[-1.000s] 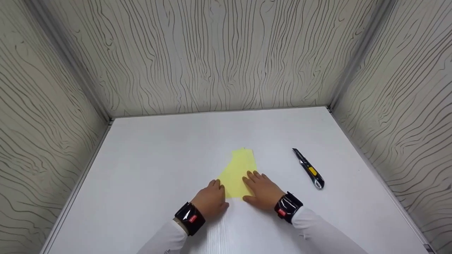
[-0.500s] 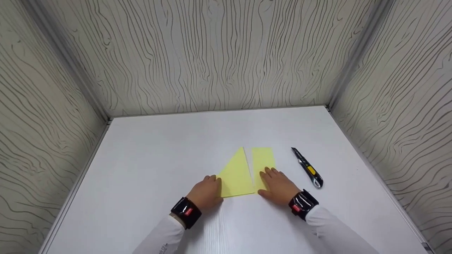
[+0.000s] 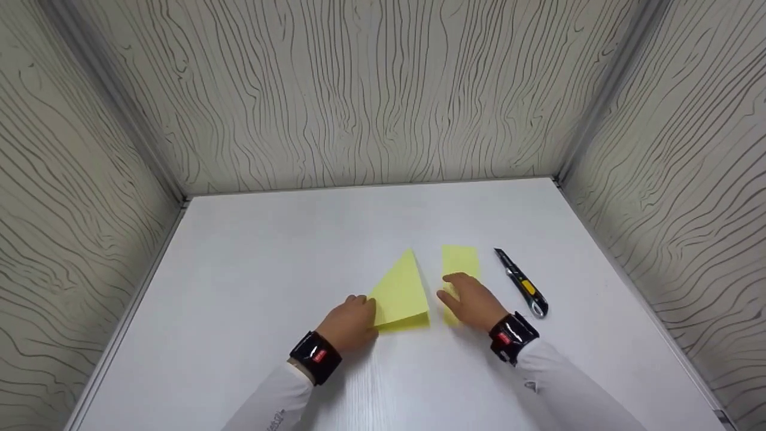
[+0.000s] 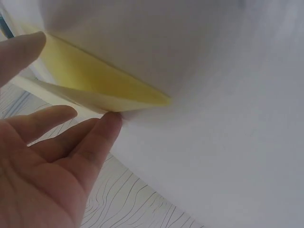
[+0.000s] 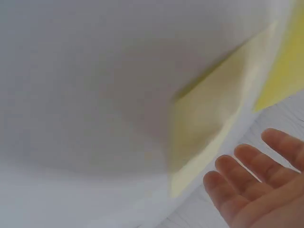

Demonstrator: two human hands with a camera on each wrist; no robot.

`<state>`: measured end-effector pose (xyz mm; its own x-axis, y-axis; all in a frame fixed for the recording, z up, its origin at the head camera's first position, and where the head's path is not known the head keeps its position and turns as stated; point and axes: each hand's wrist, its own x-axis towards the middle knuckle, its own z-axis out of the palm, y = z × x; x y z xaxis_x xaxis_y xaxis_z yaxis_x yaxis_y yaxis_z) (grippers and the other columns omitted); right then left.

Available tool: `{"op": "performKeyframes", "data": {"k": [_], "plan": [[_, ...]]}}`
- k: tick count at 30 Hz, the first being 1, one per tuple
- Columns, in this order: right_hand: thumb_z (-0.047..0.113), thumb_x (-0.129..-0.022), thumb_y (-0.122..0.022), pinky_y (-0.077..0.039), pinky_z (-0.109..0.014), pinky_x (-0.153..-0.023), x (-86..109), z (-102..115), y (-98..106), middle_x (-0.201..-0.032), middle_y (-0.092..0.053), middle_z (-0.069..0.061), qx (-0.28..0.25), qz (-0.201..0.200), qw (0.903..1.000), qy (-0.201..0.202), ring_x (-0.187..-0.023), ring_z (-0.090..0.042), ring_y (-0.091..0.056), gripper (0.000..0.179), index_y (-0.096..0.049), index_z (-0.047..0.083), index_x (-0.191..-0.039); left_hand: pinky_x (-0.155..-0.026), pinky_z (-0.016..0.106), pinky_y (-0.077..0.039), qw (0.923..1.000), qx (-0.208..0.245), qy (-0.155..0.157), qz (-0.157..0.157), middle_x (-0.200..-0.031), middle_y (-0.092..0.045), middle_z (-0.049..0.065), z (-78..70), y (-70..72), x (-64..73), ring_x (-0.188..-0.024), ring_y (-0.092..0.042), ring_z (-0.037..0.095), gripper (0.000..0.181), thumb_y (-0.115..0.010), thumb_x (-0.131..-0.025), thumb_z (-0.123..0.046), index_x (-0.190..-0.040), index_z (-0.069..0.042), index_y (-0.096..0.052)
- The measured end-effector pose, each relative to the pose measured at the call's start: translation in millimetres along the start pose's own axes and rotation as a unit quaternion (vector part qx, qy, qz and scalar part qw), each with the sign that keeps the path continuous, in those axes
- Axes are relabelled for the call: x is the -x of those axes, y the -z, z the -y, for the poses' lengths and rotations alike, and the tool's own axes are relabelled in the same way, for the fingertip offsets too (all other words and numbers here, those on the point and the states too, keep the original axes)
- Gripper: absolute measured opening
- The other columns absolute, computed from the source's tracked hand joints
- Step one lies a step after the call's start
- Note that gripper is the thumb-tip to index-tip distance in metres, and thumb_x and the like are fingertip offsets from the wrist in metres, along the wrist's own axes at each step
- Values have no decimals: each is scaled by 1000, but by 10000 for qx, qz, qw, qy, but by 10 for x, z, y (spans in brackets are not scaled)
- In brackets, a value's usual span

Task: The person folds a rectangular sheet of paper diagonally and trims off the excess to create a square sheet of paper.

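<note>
A yellow sheet of paper, folded into a triangle, lies at the middle of the table. Its upper layer stands slightly raised along the near edge, and the left wrist view looks into that gap between the layers. At its left corner, my left hand touches the paper with its fingertips, the thumb by the near edge. A separate yellow paper strip lies just to the right. My right hand hovers over that strip with relaxed fingers apart from it, holding nothing; it hides the strip's near part.
To the right of the strip lies a black utility knife with a yellow slider. The white table is bounded at the back and sides by wood-grain patterned panels.
The right hand has slid the yellow strip right, away from beside the triangle, then lifted off it. The triangle's upper layer has risen at its near edge. My left hand has barely shifted.
</note>
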<state>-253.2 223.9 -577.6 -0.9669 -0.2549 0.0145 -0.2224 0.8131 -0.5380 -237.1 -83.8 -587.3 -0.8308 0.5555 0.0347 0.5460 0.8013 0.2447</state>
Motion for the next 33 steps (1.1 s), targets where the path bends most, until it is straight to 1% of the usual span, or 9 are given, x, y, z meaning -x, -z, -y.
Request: {"op": "performKeyframes", "data": {"k": [3, 8, 13, 18, 23, 25, 27, 31, 33], "plan": [[29, -110, -64, -61, -48, -91, -73, 151, -54, -114, -76, -18, -833, -51, 9962, -255, -100, -32, -74, 44, -66, -7, -136, -74, 41, -57, 10000, -66, 41, -63, -94, -65, 8, -21, 0, -4, -85, -59, 24, 23, -80, -93, -20, -101, -4, -66], [30, -107, -68, -54, -28, -62, -162, 351, -166, -88, -74, -12, -1985, 232, 9733, -1127, -64, -16, -68, 48, -62, -11, -132, -74, 42, -58, 9999, -50, 107, -89, -93, -66, 9, -57, 11, -6, -84, -60, 25, 21, -77, -97, -20, -100, -4, -66], [20, -104, -71, -64, -30, -61, -234, 464, -281, -101, -75, -16, -3174, 338, 9267, -1984, -67, -19, -77, 35, -63, -9, -121, -75, 42, -59, 9998, -119, 145, -91, -94, -67, 9, -73, 8, -10, -85, -61, 24, 21, -77, -98, -21, -104, -3, -68], [-1, -100, -66, -68, -37, -76, -265, 522, -326, -112, -75, -22, -4323, 369, 8759, -2108, -86, -23, -77, 28, -61, -15, -124, -72, 37, -55, 9998, 102, 150, -11, -89, -65, 4, -36, -4, -30, -81, -57, 20, 21, -77, -98, -26, -98, -8, -66], [-9, -98, -63, -68, -45, -83, -255, 559, -291, -111, -75, -22, -4723, 272, 8608, -1875, -95, -24, -75, 30, -59, -16, -126, -82, 41, -57, 9946, 1005, 253, -23, -100, -72, 8, 64, 10, -49, -92, -66, 25, 36, -70, -104, -42, -109, -5, -70], [-9, -98, -63, -68, -46, -84, -252, 569, -262, -109, -75, -19, -4754, 275, 8618, -1750, -94, -23, -75, 28, -59, -15, -125, -97, 47, -59, 9853, 1654, 398, -160, -118, -74, 16, 109, 34, -43, -109, -71, 32, 47, -61, -110, -43, -126, 1, -69], [-8, -99, -63, -68, -45, -84, -253, 578, -224, -106, -75, -16, -4746, 307, 8649, -1605, -92, -21, -75, 26, -60, -14, -124, -110, 56, -54, 9675, 2435, 613, -306, -134, -70, 25, 152, 63, -39, -126, -68, 41, 53, -52, -115, -39, -141, 6, -62], [-5, -99, -63, -68, -37, -78, -264, 576, -141, -102, -77, -13, -4633, 358, 8757, -1312, -88, -18, -76, 27, -60, -12, -124, -124, 61, -41, 9160, 3777, 1305, -347, -154, -57, 30, 204, 131, -37, -146, -53, 46, 61, -33, -120, -41, -154, 6, -50], [-4, -99, -64, -67, -32, -76, -267, 571, -92, -101, -78, -12, -4602, 380, 8791, -1185, -87, -17, -77, 28, -60, -11, -126, -120, 55, -46, 8855, 4342, 1645, -163, -150, -60, 28, 217, 159, -44, -140, -58, 41, 69, -26, -119, -47, -154, 7, -50]]}}
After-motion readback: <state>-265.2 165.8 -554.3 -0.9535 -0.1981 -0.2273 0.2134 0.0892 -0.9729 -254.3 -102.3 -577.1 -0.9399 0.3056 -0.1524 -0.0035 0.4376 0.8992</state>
